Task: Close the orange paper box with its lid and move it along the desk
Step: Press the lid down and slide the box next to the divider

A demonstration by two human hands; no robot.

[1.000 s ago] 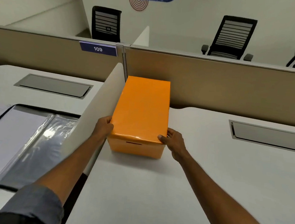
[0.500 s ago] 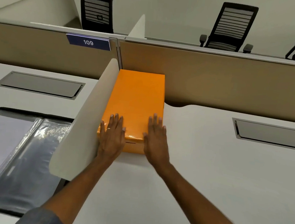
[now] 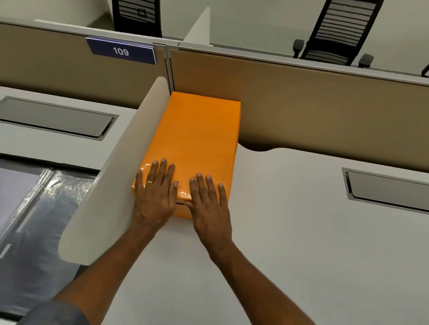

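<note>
With both palms laid flat on the near end of the lid (image 3: 197, 135), the left hand (image 3: 155, 196) and right hand (image 3: 208, 205) rest side by side, fingers spread and extended, gripping nothing. Under them the orange paper box (image 3: 182, 211) sits on the white desk (image 3: 304, 246), its left flank against the pale curved divider (image 3: 114, 180), its far end at or near the tan partition (image 3: 315, 106); contact unclear. Lid looks seated all round, so closing reads as done. Judgement: the box seems pushed as far back as it goes; only release may remain. A clear folder (image 3: 24, 211) lies on the neighbouring desk, well apart.
</note>
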